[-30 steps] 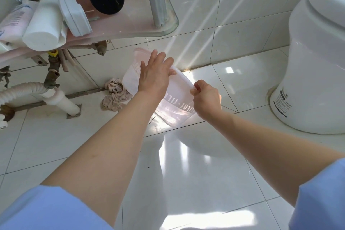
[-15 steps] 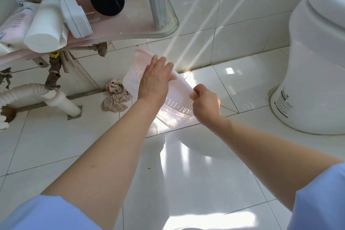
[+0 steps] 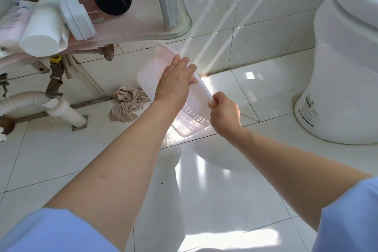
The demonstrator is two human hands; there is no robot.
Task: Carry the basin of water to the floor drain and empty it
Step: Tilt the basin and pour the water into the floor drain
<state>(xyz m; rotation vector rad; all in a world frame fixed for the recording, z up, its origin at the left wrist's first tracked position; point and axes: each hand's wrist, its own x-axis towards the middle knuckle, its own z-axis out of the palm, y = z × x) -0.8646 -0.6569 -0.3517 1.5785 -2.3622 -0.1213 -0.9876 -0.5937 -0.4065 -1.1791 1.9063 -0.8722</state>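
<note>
Tilting steeply on edge, the translucent pink basin [image 3: 194, 116] hangs just above the white tiled floor [image 3: 225, 190] near the wall, between a crumpled cloth [image 3: 128, 102] and the toilet [image 3: 343, 67]. The left hand [image 3: 173, 82] presses flat against its side, fingers [image 3: 184, 65] straight and together; the right hand [image 3: 225, 112] pinches its near rim with curled fingers.

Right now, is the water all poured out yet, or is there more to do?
Carrying looks done: the basin is down near the floor tiles by the wall. In hand: it is tipped steeply, the left hand flat against its underside, the right hand pinching its rim. I cannot see any water or the drain, so finishing the pour may be left.
</note>
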